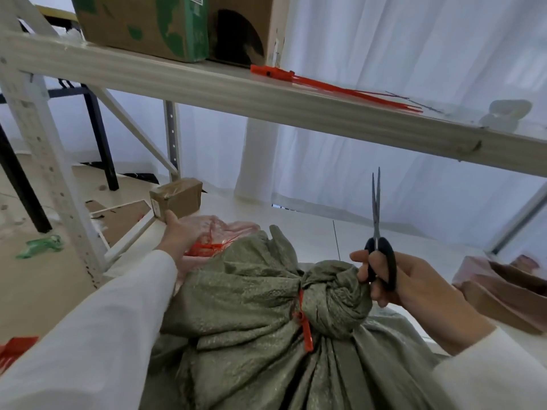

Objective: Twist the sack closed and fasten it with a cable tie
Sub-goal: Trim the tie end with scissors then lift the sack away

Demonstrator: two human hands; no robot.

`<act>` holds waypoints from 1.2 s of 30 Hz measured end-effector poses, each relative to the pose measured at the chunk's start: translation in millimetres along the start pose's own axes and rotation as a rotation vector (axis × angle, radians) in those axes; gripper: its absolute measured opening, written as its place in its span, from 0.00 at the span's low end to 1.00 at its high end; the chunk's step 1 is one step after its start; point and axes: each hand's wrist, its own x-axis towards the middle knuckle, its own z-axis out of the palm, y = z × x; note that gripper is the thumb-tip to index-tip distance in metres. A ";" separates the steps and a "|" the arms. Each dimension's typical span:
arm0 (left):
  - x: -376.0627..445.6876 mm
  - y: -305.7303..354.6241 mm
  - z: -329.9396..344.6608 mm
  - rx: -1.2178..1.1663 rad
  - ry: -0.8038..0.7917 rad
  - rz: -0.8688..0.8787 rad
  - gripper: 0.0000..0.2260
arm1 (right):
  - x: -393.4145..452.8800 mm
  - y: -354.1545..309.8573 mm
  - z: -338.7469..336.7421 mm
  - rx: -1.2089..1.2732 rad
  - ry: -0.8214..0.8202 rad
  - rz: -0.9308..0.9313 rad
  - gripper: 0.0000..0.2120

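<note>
The green sack (266, 335) lies near, its neck twisted and cinched by a red cable tie (303, 321); the right hand (414, 282) grips scissors (379, 232), blades upright; the left hand (180, 235) rests with fingers spread on a clear bag (233, 227) at far left.

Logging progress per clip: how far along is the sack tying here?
Mostly done: the green sack has its neck twisted into a knob and cinched by an orange cable tie. In hand: the right hand holds closed scissors; the left hand rests on a clear bag with orange ties. Left: probably just setting the tools down.
</note>
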 end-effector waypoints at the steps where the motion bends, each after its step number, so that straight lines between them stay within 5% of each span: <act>1: 4.1 1.2 -2.3 0.001 0.009 0.008 0.27 | -1.1 -0.8 -1.5 -0.022 -0.009 0.006 0.36; 5: 7.1 11.0 -12.0 -0.022 -0.060 -0.056 0.14 | -8.1 -11.0 -3.8 -0.073 -0.026 0.036 0.07; 15: -82.2 84.9 -9.2 0.126 -0.382 0.286 0.08 | -11.4 -100.7 -40.9 -0.124 0.565 -0.384 0.05; 18: -106.8 81.1 -6.7 0.232 -0.422 0.347 0.06 | 26.9 -133.9 -81.9 -0.246 0.705 -0.312 0.18; 20: -117.4 73.3 -1.6 0.341 -0.438 0.363 0.07 | 55.3 -147.1 -103.3 -0.293 0.725 -0.184 0.22; 24: -132.9 66.1 4.7 0.517 -0.440 0.419 0.08 | 103.1 -147.5 -128.6 -0.337 0.696 0.042 0.11; 28: -136.9 64.5 5.8 0.572 -0.428 0.422 0.09 | 124.1 -136.1 -122.0 -0.328 0.665 0.065 0.04; 33: -141.8 61.0 1.2 0.765 -0.490 0.507 0.14 | 88.2 -133.7 -96.5 -0.340 0.728 -0.200 0.06; 36: -138.9 49.6 2.8 0.876 -0.732 0.417 0.34 | 37.9 -92.1 -56.5 -0.196 0.579 -0.369 0.07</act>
